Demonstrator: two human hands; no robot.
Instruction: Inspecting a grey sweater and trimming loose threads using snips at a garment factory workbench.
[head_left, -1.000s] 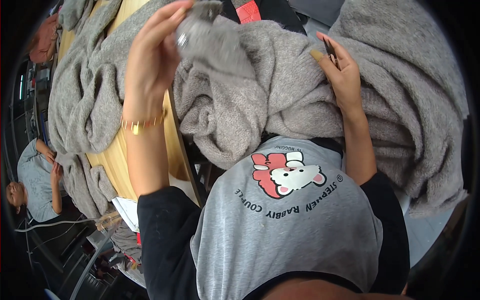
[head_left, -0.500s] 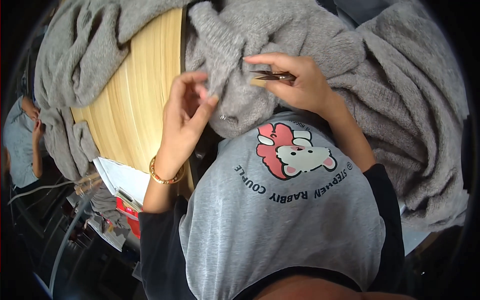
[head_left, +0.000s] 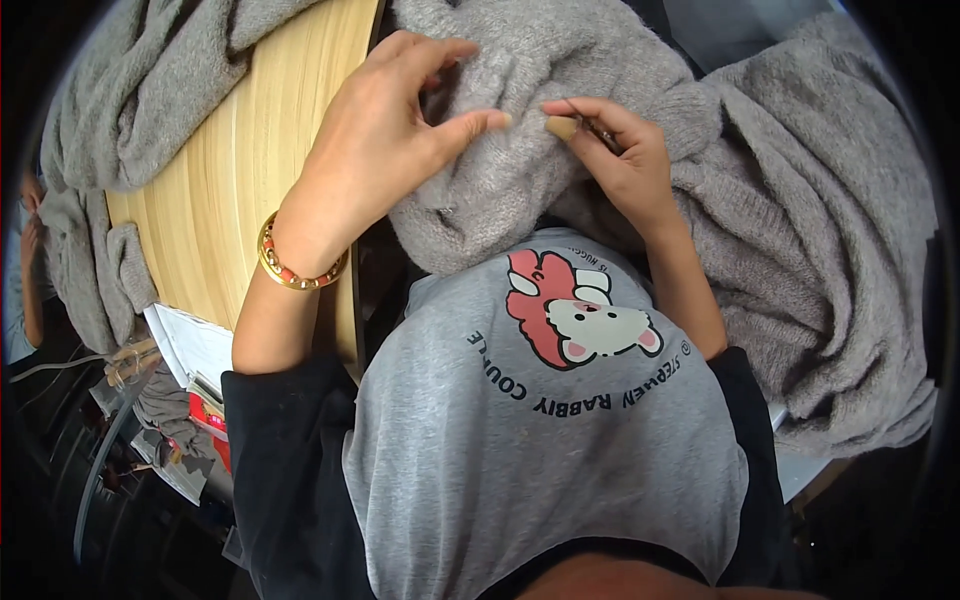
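A fuzzy grey-brown knit garment lies bunched in my lap, against the table edge. Over its left part hovers my left hand, thumb and fingers spread apart with nothing between them; I cannot tell whether the fingertips touch the knit. My right hand is closed round a small pair of dark metal thread snips, mostly hidden by the fingers. A tan cover sits on the right thumb tip. Those right fingertips are at the knit's surface, to the right of my left hand.
A light wood table is on the left, with more grey knitwear on it. A large heap of the same knit lies at the right. White papers and a red object are at lower left. Another person's arm shows at far left.
My left hand has moved up and its fingers have spread wider over the knit. The right hand has shifted slightly right, its fingers closing in over the snips, whose blades showed more before.
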